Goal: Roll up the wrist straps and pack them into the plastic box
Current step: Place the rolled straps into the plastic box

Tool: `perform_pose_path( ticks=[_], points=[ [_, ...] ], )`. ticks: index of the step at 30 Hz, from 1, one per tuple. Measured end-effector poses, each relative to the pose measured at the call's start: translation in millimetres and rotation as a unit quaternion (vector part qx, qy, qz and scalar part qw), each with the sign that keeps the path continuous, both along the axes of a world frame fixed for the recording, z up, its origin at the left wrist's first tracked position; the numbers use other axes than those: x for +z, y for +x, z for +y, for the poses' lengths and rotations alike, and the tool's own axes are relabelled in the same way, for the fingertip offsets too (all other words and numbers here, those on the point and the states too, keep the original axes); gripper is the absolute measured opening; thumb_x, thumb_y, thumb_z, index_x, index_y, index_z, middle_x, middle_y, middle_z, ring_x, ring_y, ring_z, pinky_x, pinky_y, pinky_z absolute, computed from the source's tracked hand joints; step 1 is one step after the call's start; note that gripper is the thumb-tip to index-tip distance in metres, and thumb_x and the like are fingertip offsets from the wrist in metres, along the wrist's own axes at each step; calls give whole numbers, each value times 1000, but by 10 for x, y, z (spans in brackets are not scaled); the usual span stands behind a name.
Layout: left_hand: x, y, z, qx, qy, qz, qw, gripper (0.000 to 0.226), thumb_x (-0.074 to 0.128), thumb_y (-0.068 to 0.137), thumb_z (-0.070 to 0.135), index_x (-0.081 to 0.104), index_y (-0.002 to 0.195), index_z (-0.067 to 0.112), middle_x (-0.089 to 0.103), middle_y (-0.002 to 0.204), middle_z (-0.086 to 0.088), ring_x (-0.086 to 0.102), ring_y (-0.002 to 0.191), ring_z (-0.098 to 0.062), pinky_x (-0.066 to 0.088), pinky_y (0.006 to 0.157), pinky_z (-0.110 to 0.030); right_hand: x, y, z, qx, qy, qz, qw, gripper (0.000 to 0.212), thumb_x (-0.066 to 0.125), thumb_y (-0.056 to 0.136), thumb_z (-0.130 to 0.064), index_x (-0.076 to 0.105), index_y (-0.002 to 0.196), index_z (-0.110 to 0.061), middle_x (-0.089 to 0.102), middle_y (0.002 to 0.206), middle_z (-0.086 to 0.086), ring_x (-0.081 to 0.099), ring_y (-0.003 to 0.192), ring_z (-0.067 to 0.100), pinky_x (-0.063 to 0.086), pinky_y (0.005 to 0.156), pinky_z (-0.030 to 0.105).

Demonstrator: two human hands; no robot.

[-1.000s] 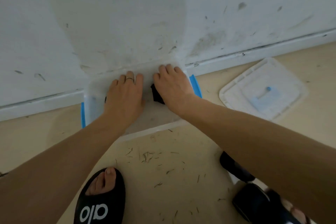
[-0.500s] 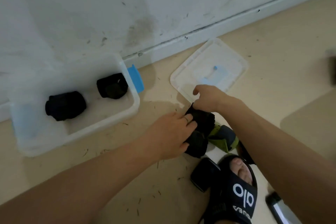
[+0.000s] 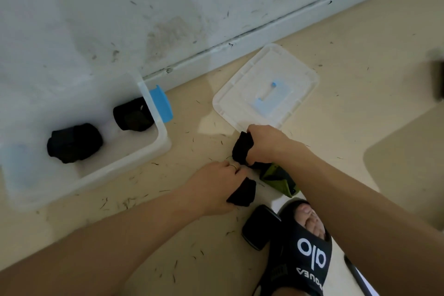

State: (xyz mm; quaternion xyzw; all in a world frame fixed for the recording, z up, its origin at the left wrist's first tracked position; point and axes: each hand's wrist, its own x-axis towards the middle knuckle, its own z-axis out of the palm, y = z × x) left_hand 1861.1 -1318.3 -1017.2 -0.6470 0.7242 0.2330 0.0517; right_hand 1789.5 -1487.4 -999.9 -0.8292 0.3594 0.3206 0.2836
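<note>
A clear plastic box [image 3: 158, 144] with a blue latch [image 3: 161, 103] stands on the floor against the wall at the left. Two rolled black wrist straps lie inside it, one [image 3: 74, 143] to the left and one [image 3: 133, 115] by the right wall. To the right of the box, my right hand [image 3: 264, 144] grips a black wrist strap [image 3: 241, 150]. My left hand [image 3: 216, 185] grips another black strap [image 3: 242, 192] just below. A green and black strap [image 3: 276, 176] lies on the floor under my right wrist.
The box's white lid [image 3: 240, 94] with a blue handle lies on the floor beyond my hands. A black phone [image 3: 260, 226] and my foot in a black slide [image 3: 305, 252] are near the bottom. Small debris is scattered over the beige floor.
My hands left the box, where two rolled straps now lie, and moved right to the loose straps. Since half a second ago each hand has taken hold of a black strap.
</note>
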Motion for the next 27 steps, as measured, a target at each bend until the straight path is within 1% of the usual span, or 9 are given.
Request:
perform_pose_path(
  ticks=[3, 5, 8, 11, 13, 15, 20, 25, 27],
  points=[
    [258, 212, 66, 56, -37, 45, 997, 53, 68, 78, 51, 47, 118, 23, 48, 94, 9, 49, 84, -13, 39, 67, -26, 134, 21, -64, -19, -2, -20, 1000, 38, 75, 81, -17, 52, 111, -12, 56, 108, 6, 56, 96, 24, 39, 58, 26],
    [544, 406, 103, 118, -52, 88, 988, 48, 67, 72, 52, 41, 105, 28, 42, 90, 13, 46, 81, -10, 39, 64, -24, 347, 147, -118, -43, 1, -51, 998, 44, 77, 78, -19, 53, 114, -11, 58, 107, 7, 57, 93, 23, 42, 57, 26],
    [1045, 816, 188, 229, -70, 144, 960, 49, 67, 70, 53, 44, 107, 30, 49, 95, 15, 51, 84, -6, 48, 67, -23, 823, 460, -148, -62, -14, -137, 989, 64, 83, 75, -23, 51, 130, -13, 57, 108, 6, 55, 92, 23, 42, 58, 25],
    [1422, 1384, 397, 329, -75, 167, 926, 47, 77, 74, 45, 48, 108, 32, 56, 95, 14, 58, 82, -3, 47, 64, -23, 1301, 821, 9, -74, -21, -256, 964, 68, 82, 77, -21, 46, 135, -15, 60, 105, 3, 56, 81, 11, 48, 60, 28],
    [1562, 1738, 617, 378, -90, 146, 910, 50, 79, 72, 46, 48, 109, 32, 57, 96, 14, 58, 84, -2, 47, 66, -24, 1506, 1069, 228, -56, -10, -340, 939, 70, 80, 77, -20, 44, 137, -16, 62, 105, 1, 60, 83, 8, 53, 69, 32],
    [1557, 2010, 871, 418, -75, 101, 900, 52, 83, 73, 41, 50, 111, 28, 58, 96, 13, 59, 88, -4, 48, 68, -26, 1565, 1314, 510, 4, -4, -393, 920, 68, 78, 78, -19, 44, 136, -17, 60, 108, 2, 60, 91, 16, 54, 74, 35],
    [1189, 2300, 1340, 445, 51, 0, 894, 50, 86, 70, 43, 48, 100, 30, 61, 91, 10, 61, 83, -13, 49, 66, -34, 1150, 1813, 1157, 234, -83, -354, 902, 57, 70, 83, -13, 44, 133, -18, 52, 113, 8, 52, 102, 28, 47, 74, 39],
    [810, 2265, 1564, 354, 108, -114, 922, 53, 84, 68, 43, 49, 103, 25, 55, 87, 7, 58, 85, -18, 45, 63, -33, 672, 1924, 1393, 341, -135, -245, 897, 43, 68, 89, -15, 50, 128, -12, 43, 126, 13, 58, 102, 32, 40, 71, 36],
    [667, 2223, 1618, 317, 111, -148, 930, 52, 81, 74, 42, 48, 110, 22, 54, 94, 4, 57, 95, -20, 42, 67, -33, 557, 1922, 1409, 371, -156, -199, 894, 42, 66, 92, -17, 50, 130, -11, 45, 127, 12, 55, 107, 31, 38, 73, 35]
  ],
)
